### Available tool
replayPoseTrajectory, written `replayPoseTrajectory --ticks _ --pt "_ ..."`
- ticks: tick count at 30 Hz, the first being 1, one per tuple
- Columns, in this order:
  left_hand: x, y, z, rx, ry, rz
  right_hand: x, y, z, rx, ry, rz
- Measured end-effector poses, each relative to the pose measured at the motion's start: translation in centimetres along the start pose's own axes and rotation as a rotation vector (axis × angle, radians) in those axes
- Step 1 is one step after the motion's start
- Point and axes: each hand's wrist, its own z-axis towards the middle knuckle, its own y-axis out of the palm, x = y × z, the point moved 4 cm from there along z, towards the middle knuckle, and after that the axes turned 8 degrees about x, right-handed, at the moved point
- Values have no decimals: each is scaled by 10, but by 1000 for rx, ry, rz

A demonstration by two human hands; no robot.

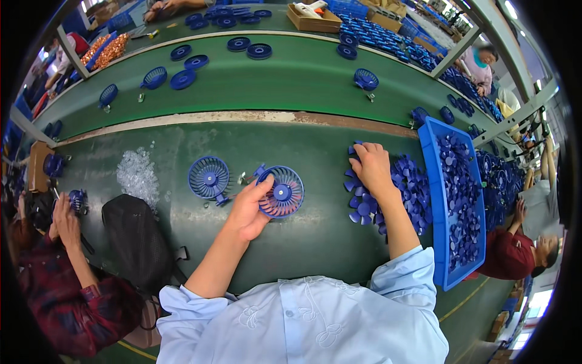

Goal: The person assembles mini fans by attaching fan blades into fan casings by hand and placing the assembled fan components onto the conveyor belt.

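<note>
My left hand (248, 209) grips a round blue fan grille (292, 205), thumb on its face and fingers underneath. The grille has radial slats and a hub in the middle. A small metal clip (244, 178) shows beside it. To its left, a second blue fan grille (208, 177) lies on the green table. My right hand (371, 167) is over the far left edge of a pile of small blue fan blades (407, 182), its fingers curled down. Whatever is between those fingers is hidden.
A blue tray (428, 164) of blades stands right of the pile. Clear small parts (137, 173) and a black bag (138, 239) are at left. Beyond the table's ledge, a green conveyor (254, 85) carries fan parts. A co-worker's hand (65, 224) is at far left.
</note>
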Motion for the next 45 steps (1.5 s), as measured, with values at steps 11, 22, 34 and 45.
replayPoseTrajectory --ticks 11,22,34,45 --pt "5 -5 5 -62 56 65 -45 10 5 54 295 808" --pt "9 -13 5 70 138 132 -101 -6 -12 -109 8 305" --pt "6 -2 6 37 201 222 -158 -58 -17 149 -184 520" --pt "14 -5 -6 111 599 480 -171 -45 -16 278 -195 663"
